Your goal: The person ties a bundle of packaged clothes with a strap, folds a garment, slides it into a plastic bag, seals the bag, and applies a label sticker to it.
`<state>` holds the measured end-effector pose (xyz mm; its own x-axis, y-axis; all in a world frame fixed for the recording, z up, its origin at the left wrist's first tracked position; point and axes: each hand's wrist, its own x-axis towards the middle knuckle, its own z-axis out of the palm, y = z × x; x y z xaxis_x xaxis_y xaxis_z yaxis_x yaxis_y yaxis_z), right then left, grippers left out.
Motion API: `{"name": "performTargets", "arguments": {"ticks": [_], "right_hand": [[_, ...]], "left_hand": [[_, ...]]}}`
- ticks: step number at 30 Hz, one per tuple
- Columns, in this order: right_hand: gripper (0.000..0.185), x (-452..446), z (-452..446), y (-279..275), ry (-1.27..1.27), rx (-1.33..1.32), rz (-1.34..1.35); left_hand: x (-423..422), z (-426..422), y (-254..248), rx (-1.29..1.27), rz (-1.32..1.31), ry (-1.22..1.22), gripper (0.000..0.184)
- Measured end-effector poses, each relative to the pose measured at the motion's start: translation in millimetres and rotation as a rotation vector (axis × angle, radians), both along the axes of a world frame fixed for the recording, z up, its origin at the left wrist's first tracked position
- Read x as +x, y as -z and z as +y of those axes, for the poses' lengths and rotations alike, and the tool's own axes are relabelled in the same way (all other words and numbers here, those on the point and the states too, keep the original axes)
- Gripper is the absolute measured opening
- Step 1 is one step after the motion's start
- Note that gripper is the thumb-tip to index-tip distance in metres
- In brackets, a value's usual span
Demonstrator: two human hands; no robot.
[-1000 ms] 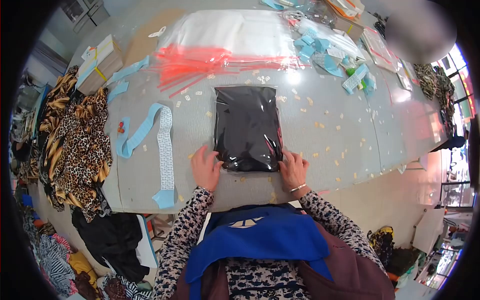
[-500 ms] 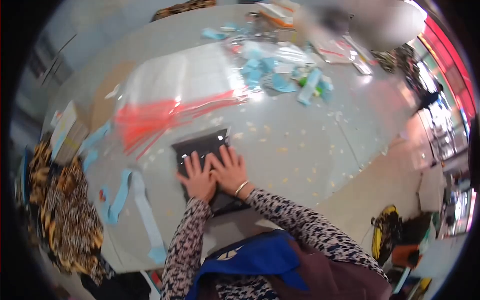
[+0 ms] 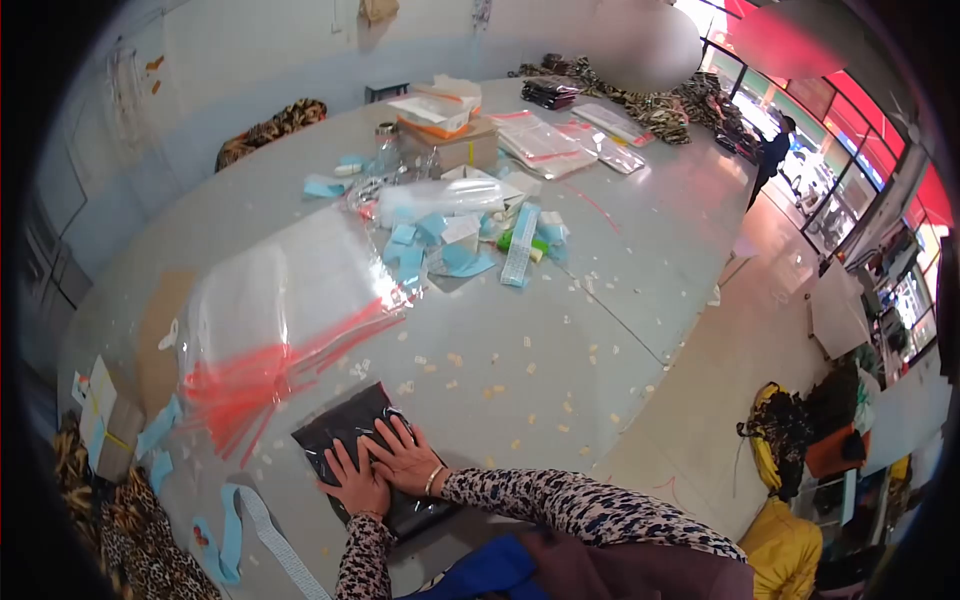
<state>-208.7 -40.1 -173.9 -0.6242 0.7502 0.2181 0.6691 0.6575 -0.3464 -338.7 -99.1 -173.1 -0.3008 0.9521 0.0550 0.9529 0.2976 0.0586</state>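
A dark packet in glossy clear plastic lies flat on the grey table near its front edge. My left hand rests palm down on the packet, fingers spread. Beside it, touching at the thumb side, my right hand also presses flat on the packet with fingers apart; a bracelet circles that wrist. What is inside the plastic is dark and folded, its kind unclear. Just beyond the packet is a stack of clear plastic bags with red edge strips.
Light blue label strips and scraps pile up mid-table. Behind them stands a cardboard box. A label ribbon trails at left, near leopard-print cloth. Small pale bits dot the table. A person stands far off by the doorway.
My view has tilted up and turned right, so the table, bags and packet sit lower and further left. Both hands stay flat on the packet.
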Motion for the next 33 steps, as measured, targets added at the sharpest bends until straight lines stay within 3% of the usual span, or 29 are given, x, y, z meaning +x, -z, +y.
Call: {"name": "performTargets", "arguments": {"ticks": [2, 5, 7, 9, 11, 13, 14, 17, 18, 20, 21, 23, 24, 25, 27, 28, 31, 33], "right_hand": [[0.058, 2.8, 0.9, 7.5, -0.012, 0.037, 0.042], [0.064, 15.8, 17.5, 6.6, -0.048, -0.232, 0.448], [0.070, 35.6, 12.5, 6.1, 0.259, -0.104, 0.305], [0.072, 69.5, 10.5, -10.5, 0.285, -0.509, 0.199], [0.074, 91.7, 3.5, 5.6, 0.208, -0.684, 0.214], [0.065, 98.4, -7.4, -16.0, 0.250, -0.748, 0.158], [0.066, 102.7, -7.4, -2.0, 0.253, -0.734, 0.221], [0.064, 112.2, -3.8, 20.6, 0.230, -1.018, 0.543], [0.055, 116.6, 0.0, 14.8, 0.264, -0.961, 0.431], [0.047, 132.7, 4.8, -2.3, 0.288, -0.975, 0.535], [0.045, 149.7, 16.2, 14.4, 0.322, -0.898, 0.469], [0.043, 188.6, 38.3, -10.2, 0.312, -0.793, 0.343], [0.041, 210.1, 47.3, -22.0, 0.376, -0.911, 0.426], [0.039, 247.7, 78.8, 7.5, 0.325, -1.087, 0.592], [0.037, 294.2, 117.6, 1.2, 0.410, -1.179, 0.738], [0.037, 336.8, 147.8, 20.8, 0.441, -1.148, 0.664], [0.038, 406.9, 189.4, 3.6, 0.517, -1.175, 0.759], [0.037, 455.3, 213.2, 10.8, 0.491, -0.922, 0.535]], "left_hand": [[3.0, 2.7, -4.3, -0.056, -0.069, -0.007, 0.059], [7.3, -6.9, -10.3, -0.132, -0.198, -0.070, 0.065], [19.3, -21.4, -9.7, -0.108, -0.218, -0.101, 0.065], [38.6, -35.1, -7.0, -0.073, -0.245, -0.172, 0.066], [57.0, -45.2, 5.7, 0.001, -0.181, -0.154, 0.065], [70.5, -48.7, 3.1, 0.003, -0.145, -0.091, 0.065], [74.3, -48.5, 2.8, -0.012, -0.146, -0.100, 0.065], [76.5, -43.3, 2.8, -0.016, -0.170, -0.063, 0.066], [75.7, -40.1, 2.1, -0.011, -0.180, -0.042, 0.067], [80.2, -31.8, -8.5, -0.019, -0.314, 0.040, 0.069], [84.1, -30.7, -15.3, -0.020, -0.381, 0.070, 0.070], [92.1, -32.0, -26.5, 0.015, -0.356, 0.117, 0.072], [94.1, -37.1, -28.5, -0.022, -0.380, 0.133, 0.072], [92.3, -37.0, -27.5, -0.055, -0.402, 0.135, 0.072], [84.8, -40.7, 9.1, -0.050, -0.484, 0.147, 0.072], [83.3, -43.4, 20.5, -0.083, -0.477, 0.133, 0.072], [74.5, -48.8, 24.4, -0.055, -0.531, 0.126, 0.065], [70.8, -60.1, 25.6, -0.030, -0.521, 0.125, 0.063]]}}
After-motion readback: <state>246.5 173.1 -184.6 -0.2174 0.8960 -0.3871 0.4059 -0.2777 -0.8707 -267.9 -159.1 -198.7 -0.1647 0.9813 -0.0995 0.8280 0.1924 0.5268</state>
